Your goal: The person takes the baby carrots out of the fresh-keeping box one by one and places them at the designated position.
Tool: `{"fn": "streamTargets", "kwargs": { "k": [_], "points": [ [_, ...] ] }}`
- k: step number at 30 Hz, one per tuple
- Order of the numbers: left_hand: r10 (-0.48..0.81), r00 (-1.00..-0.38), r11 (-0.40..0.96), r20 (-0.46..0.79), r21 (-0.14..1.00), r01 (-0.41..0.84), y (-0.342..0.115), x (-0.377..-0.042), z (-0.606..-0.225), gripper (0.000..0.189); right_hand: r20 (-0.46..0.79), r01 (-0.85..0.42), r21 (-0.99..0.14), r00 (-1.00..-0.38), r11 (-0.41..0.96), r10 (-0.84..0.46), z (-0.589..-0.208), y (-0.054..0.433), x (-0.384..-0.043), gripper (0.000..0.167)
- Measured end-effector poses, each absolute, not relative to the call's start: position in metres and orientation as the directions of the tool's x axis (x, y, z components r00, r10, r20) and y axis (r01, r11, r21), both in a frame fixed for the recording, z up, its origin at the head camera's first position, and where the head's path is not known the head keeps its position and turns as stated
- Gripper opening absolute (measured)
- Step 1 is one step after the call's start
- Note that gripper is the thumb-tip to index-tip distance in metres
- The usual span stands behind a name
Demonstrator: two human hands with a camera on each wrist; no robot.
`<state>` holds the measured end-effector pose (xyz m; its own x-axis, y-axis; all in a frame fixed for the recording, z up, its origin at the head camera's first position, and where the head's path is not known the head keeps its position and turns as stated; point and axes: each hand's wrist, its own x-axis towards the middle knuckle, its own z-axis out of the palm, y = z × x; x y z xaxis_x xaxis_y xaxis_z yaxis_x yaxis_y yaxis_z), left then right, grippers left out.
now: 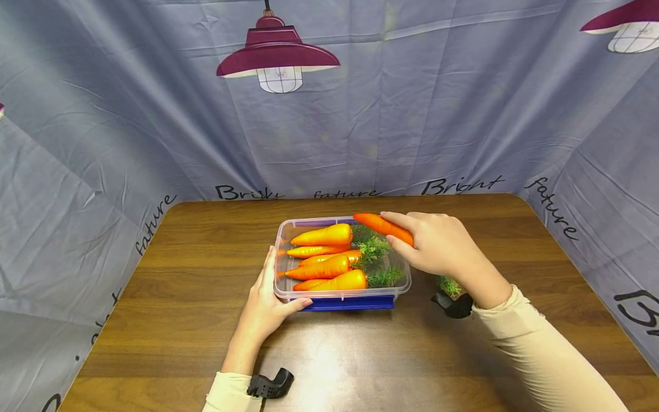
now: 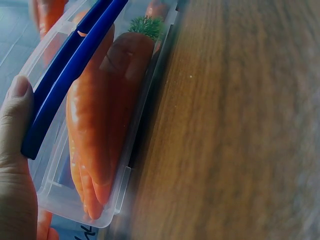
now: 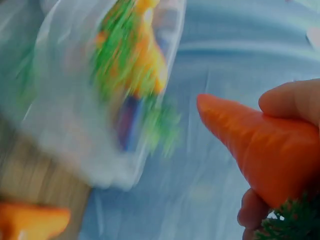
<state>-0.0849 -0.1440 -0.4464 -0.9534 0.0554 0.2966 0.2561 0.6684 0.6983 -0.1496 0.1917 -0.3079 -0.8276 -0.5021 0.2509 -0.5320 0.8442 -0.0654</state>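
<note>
A clear plastic container (image 1: 401, 285) with blue side latches (image 1: 350, 303) stands on the table, holding several toy carrots (image 1: 329, 266) with green tops towards its right end. My left hand (image 1: 265, 306) grips its left front corner, the thumb (image 2: 19, 100) lying by the blue latch and the fingers along the left wall. Over the container's right back part, my right hand (image 1: 437, 240) holds another orange carrot (image 1: 383, 226), its tip pointing left. In the right wrist view, fingers and thumb close round that carrot (image 3: 260, 145); its green top (image 3: 295, 222) hangs below.
On the wooden table (image 1: 206, 320), a green leafy top (image 1: 449, 285) shows beneath my right wrist. The right wrist view has another orange carrot (image 3: 35, 220) outside the container. A grey-blue printed cloth (image 1: 386, 114) hangs behind and at the sides. Black wrist mounts (image 1: 270, 384) sit on both wrists.
</note>
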Motion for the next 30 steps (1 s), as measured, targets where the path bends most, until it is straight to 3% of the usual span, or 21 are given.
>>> {"fn": "streamTargets", "kwargs": {
  "k": [6,12,30],
  "points": [
    [0.063,-0.949,0.668,0.309,0.694,0.271,-0.144,-0.085,-0.447,0.125,0.205,-0.375,-0.101,-0.914,0.921,-0.350,-0.320,0.241,-0.162,0.049],
    [0.061,-0.953,0.670,0.296,0.696,0.259,-0.144,-0.085,-0.447,0.126,0.131,-0.255,-0.132,-0.962,0.958,-0.238,-0.338,0.276,-0.171,0.048],
    [0.063,-0.952,0.672,0.299,0.692,0.262,-0.144,-0.086,-0.448,0.126,-0.018,-0.218,-0.087,-0.975,0.972,-0.220,-0.375,0.294,-0.189,0.048]
  ]
}}
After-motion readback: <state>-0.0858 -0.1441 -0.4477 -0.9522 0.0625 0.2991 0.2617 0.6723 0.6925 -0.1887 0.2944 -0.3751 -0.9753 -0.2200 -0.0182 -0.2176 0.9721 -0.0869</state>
